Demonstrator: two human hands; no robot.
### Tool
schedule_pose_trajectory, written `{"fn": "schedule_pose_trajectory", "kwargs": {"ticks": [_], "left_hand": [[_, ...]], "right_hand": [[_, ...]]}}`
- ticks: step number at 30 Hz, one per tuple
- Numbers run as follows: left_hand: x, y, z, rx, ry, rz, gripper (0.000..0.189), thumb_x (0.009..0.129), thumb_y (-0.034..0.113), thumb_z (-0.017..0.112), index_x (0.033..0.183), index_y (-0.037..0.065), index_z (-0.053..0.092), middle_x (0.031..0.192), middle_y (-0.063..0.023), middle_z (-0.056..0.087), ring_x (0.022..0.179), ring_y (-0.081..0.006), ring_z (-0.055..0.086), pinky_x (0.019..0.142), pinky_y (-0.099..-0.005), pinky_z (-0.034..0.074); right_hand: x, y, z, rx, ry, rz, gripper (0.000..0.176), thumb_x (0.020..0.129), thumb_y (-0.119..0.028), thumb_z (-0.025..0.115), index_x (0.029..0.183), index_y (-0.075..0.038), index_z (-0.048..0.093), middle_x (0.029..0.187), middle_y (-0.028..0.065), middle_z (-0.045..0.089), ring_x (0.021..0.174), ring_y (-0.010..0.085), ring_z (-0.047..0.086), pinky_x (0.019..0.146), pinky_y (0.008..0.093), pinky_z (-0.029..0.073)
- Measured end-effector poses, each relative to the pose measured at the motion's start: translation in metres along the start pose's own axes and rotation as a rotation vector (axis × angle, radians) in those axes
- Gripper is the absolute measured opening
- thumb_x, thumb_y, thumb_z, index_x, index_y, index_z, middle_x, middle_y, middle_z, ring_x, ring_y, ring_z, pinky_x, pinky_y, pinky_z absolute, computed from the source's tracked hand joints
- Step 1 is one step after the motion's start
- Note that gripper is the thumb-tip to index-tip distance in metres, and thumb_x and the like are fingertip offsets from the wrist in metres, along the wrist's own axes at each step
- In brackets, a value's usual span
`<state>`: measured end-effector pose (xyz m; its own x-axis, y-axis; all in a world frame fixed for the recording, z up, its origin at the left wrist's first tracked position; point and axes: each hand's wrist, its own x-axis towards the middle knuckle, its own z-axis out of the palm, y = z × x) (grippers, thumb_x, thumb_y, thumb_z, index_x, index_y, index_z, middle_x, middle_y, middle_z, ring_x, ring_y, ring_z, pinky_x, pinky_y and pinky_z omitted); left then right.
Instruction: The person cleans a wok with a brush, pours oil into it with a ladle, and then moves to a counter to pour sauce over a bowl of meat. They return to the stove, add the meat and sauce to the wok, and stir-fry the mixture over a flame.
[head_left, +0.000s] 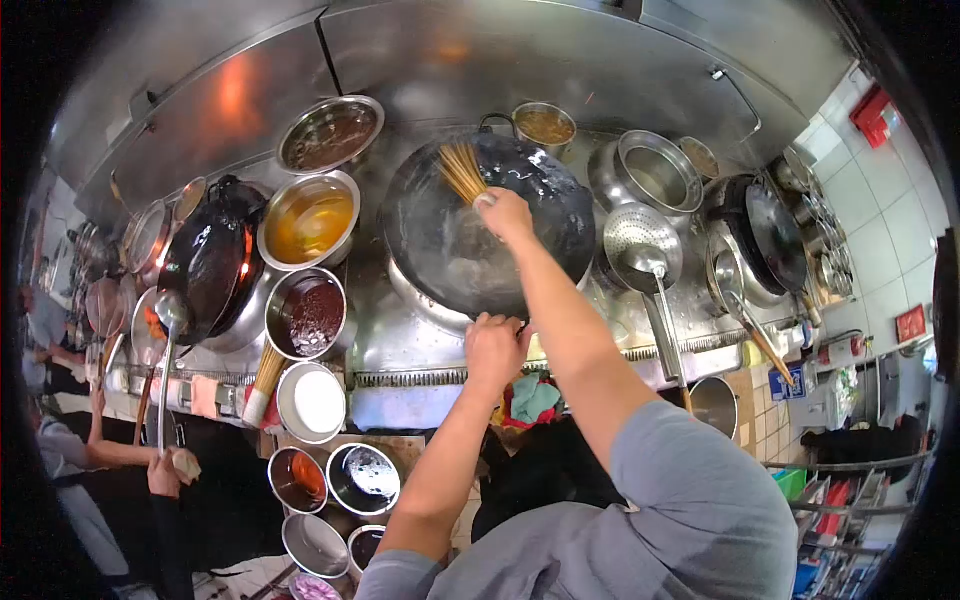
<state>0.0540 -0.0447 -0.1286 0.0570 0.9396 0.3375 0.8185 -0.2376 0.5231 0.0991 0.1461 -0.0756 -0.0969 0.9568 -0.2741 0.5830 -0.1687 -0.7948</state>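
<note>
Right hand [507,214] clenched on bamboo brush [462,172], inside wok [425,235], far-left; left hand [494,350] grips wok's near edge. Risk: hard brush strokes plus slack left grip could rock wok off-seat.

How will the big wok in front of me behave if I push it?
The wok will probably feel rigid and fairly heavy, since it looks like broad, dark metal. Its deep curve suggests it could rock or tip if pushed at the rim, where your left hand is. The inside looks wet, so any liquid might slosh.
</note>
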Motion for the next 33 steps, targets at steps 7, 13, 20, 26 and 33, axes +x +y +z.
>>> {"fn": "schedule_pose_trajectory", "kwargs": {"ticks": [7,13,20,26,33], "left_hand": [[0.0,-0.001,0.001,0.018,0.029,-0.076,0.021,0.075,0.028,0.067,0.071,0.008,0.069,0.067,-0.0102,0.058,0.077,-0.0291,0.056,0.069,-0.0422,0.043],[0.0,-0.008,0.008,-0.011,0.141,-0.109,0.024,0.073,0.028,0.069,0.061,0.007,0.065,0.063,-0.0108,0.055,0.068,-0.0299,0.055,0.064,-0.0409,0.044],[0.001,-0.022,0.01,-0.083,0.177,0.062,0.028,0.072,0.026,0.07,0.055,0.006,0.06,0.058,-0.0096,0.05,0.06,-0.0292,0.049,0.06,-0.0394,0.043],[0.003,-0.023,0.011,0.025,0.117,0.076,0.029,0.072,0.028,0.07,0.058,0.005,0.061,0.061,-0.0122,0.053,0.065,-0.0315,0.052,0.061,-0.0417,0.043],[0.002,-0.002,0.003,0.056,0.044,0.011,0.024,0.073,0.027,0.072,0.065,0.007,0.063,0.064,-0.0079,0.051,0.067,-0.0286,0.05,0.061,-0.041,0.04]], "right_hand": [[-0.078,0.101,-0.03,-0.457,-0.137,-0.717,0.039,0.08,-0.033,0.061,0.115,-0.016,0.062,0.105,0.0154,0.064,0.094,0.0333,0.062,0.084,0.0397,0.049],[-0.002,0.049,-0.168,-1.251,0.002,-0.428,0.023,0.08,-0.023,0.057,0.095,-0.008,0.066,0.091,0.016,0.066,0.084,0.0328,0.064,0.072,0.0457,0.051],[-0.004,0.057,-0.03,-0.705,0.054,-0.321,0.037,0.081,-0.03,0.058,0.115,-0.015,0.062,0.101,0.0209,0.064,0.093,0.0365,0.062,0.084,0.0455,0.048],[-0.052,0.071,-0.071,-0.743,-0.217,-0.662,0.032,0.08,-0.031,0.057,0.107,-0.015,0.064,0.101,0.0152,0.064,0.089,0.035,0.062,0.08,0.0449,0.05],[0.03,0.012,-0.025,-0.154,0.021,-0.361,0.028,0.077,-0.031,0.057,0.093,-0.01,0.067,0.07,0.012,0.066,0.059,0.0237,0.065,0.061,0.0372,0.053]]}}
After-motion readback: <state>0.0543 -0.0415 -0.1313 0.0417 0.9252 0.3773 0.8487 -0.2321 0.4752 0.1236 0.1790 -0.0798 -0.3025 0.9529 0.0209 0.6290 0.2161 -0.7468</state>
